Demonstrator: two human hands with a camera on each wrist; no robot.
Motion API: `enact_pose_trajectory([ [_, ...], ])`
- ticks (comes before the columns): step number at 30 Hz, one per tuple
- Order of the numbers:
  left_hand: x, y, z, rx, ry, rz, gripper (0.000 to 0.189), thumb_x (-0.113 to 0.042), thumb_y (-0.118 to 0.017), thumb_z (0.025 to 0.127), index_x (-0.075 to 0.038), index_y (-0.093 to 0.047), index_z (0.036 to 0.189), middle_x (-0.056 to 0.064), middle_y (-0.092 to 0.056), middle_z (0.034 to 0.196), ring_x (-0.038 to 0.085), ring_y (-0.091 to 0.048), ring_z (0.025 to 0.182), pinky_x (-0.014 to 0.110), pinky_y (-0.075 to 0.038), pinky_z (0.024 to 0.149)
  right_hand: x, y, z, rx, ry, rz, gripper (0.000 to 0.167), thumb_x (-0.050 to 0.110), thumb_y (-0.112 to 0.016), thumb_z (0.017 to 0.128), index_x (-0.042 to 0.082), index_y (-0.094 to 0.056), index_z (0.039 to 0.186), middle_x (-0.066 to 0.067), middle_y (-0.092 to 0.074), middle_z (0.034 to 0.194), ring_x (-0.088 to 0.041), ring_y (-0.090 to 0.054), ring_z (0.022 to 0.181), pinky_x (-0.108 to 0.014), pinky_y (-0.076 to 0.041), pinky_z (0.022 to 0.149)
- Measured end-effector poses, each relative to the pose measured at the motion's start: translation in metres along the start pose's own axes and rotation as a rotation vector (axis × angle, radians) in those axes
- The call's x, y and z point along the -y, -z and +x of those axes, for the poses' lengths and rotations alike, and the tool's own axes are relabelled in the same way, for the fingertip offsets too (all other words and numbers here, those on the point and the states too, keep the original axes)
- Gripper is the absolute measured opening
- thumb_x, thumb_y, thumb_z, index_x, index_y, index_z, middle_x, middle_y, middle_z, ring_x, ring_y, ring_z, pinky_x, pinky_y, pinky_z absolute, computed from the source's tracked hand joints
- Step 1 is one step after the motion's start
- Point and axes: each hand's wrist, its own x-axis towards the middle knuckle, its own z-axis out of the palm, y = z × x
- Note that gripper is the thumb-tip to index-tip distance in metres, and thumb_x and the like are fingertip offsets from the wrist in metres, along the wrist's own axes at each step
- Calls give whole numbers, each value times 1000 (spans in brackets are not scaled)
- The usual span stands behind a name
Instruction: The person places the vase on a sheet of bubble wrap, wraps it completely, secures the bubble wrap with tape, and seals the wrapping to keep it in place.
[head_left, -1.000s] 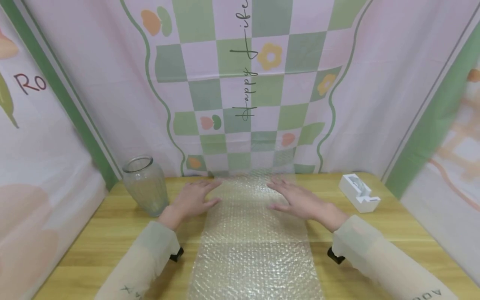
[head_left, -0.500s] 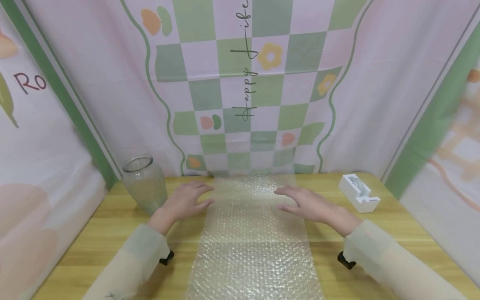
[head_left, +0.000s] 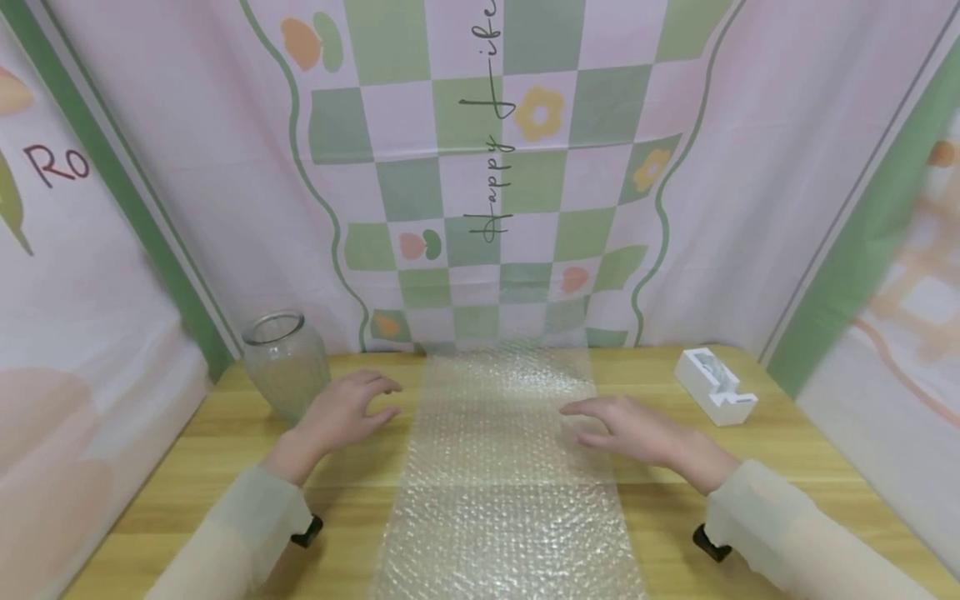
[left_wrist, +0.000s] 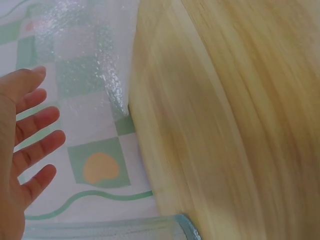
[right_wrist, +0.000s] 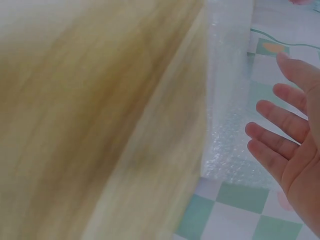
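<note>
A long strip of clear bubble wrap [head_left: 510, 492] lies flat down the middle of the wooden table, its far end reaching the patterned cloth. My left hand [head_left: 337, 421] hovers left of the strip, fingers relaxed and holding nothing. Close beside that hand stands a ribbed clear glass vase [head_left: 288, 371], upright. On the other side, my right hand [head_left: 633, 429] is over the strip's right edge, fingers loosely bent. The right wrist view shows the right palm [right_wrist: 300, 165] with nothing in it. In the left wrist view, the left fingers [left_wrist: 40, 150] are spread apart.
A white tape dispenser [head_left: 716, 387] with a roll inside sits at the back right of the table [head_left: 750, 467]. A printed cloth [head_left: 540, 183] hangs behind the table, and further cloths hang along both sides.
Both hands have drawn back toward the body and moved apart, the left one leftward and the right one rightward. The bubble wrap, vase and tape dispenser have stayed in place.
</note>
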Motion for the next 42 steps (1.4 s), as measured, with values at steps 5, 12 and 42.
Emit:
enact_pose_trajectory([
  [5, 1, 6, -8, 4, 65, -60, 32, -26, -77, 92, -9, -73, 118, 8, -73, 114, 29, -68, 107, 49, -56, 93, -2, -6, -5, 27, 21, 24, 45, 20, -70, 97, -2, -62, 135, -19, -64, 134, -40, -61, 122, -57, -48, 103],
  [12, 1, 14, -19, -11, 113, -114, 30, -23, -77, 93, -10, -73, 121, 8, -72, 121, 27, -68, 105, 48, -57, 90, -5, -17, -10, 30, 51, 9, 44, 21, -71, 96, -3, -64, 133, -19, -65, 133, -39, -62, 120, -56, -49, 102],
  [42, 25, 64, -67, -156, 408, -284, 25, -15, -70, 98, -2, -72, 120, 11, -75, 102, 31, -67, 97, 62, -51, 91, -11, -35, -18, 67, 65, -16, 45, 28, -70, 97, 1, -65, 133, -21, -57, 143, -44, -53, 130, -62, -40, 108],
])
